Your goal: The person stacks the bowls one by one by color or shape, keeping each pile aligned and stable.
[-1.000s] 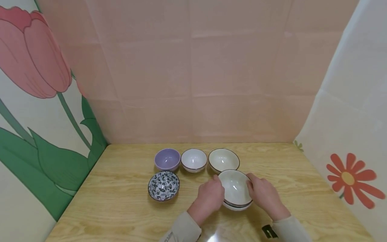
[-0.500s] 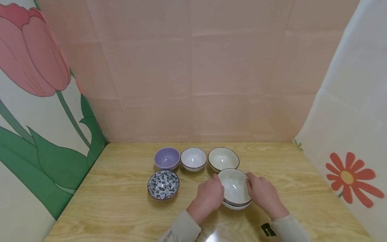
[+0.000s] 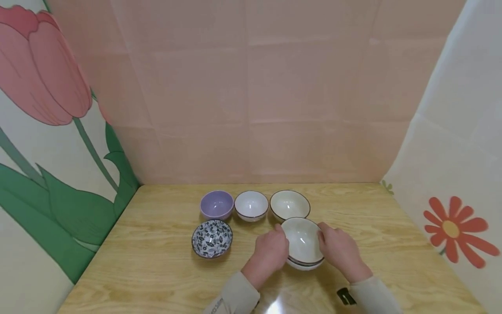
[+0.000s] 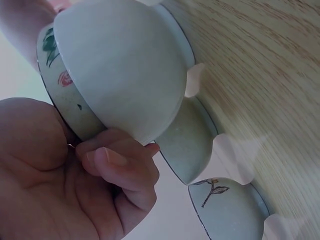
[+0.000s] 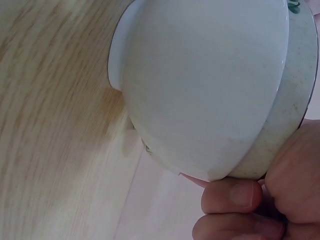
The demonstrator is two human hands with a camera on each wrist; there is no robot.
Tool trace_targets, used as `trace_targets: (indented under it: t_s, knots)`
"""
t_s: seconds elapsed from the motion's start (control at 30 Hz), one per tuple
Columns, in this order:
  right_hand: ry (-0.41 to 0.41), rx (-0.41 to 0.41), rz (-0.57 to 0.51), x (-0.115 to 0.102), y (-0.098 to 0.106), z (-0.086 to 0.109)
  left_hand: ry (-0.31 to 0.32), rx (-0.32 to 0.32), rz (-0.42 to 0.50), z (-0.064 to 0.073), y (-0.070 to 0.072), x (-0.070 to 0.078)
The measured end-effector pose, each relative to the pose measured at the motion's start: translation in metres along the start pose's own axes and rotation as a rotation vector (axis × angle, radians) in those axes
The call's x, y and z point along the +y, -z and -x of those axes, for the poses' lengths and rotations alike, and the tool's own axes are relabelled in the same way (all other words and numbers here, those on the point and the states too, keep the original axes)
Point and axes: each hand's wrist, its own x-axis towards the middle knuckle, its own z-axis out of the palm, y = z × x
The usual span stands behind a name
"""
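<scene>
In the head view, a cream bowl with a dark rim (image 3: 302,240) sits nested in a white bowl (image 3: 306,267). My left hand (image 3: 271,248) holds the upper bowl's rim at its left side, thumb at the edge and fingers curled under. From the right, my right hand (image 3: 339,250) grips the opposite side the same way. Painted leaves and a red flower show on the upper bowl's outside (image 4: 75,107) in the left wrist view. The lower bowl's smooth side (image 5: 200,90) fills much of the right wrist view, its foot close to the wood.
Behind the stack stand a purple bowl (image 3: 217,205), a small white bowl (image 3: 251,206) and a cream bowl (image 3: 290,205) in a row. A blue-and-white patterned bowl (image 3: 212,239) is at the left, on the wooden table (image 3: 149,261). A pink backdrop (image 3: 251,96) rises behind.
Both hands and the nested bowls have shifted very slightly to the left. The grip on the rim looks the same, and the other bowls have stayed put.
</scene>
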Motion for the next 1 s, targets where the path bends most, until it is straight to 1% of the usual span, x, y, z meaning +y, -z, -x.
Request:
trace_targets:
  t_s: [0.17,0.3,0.47,0.7,0.8,1.0]
  knots:
    - [-0.019,-0.037,-0.009,-0.001,0.0002,-0.0024,0.009,0.004,0.022,-0.0011,-0.0011,-0.0018]
    - [-0.026,-0.048,-0.029,-0.0007,0.0003,-0.003,0.013,-0.002,0.027,-0.0016,-0.0018,-0.0028]
    - [-0.017,-0.028,-0.04,0.0009,0.0016,-0.0026,0.0,-0.01,0.02,-0.0025,-0.0023,-0.0027]
    - [0.005,0.003,-0.039,0.0028,0.0004,-0.0012,-0.01,0.034,0.035,-0.0014,-0.0026,-0.0017]
    - [0.0,0.0,-0.04,0.0026,-0.0007,-0.0011,-0.007,0.038,0.052,-0.0009,-0.0026,-0.0021]
    - [0.002,0.011,-0.045,0.0034,-0.0015,-0.0008,0.001,0.023,0.079,-0.0008,-0.0009,-0.0021]
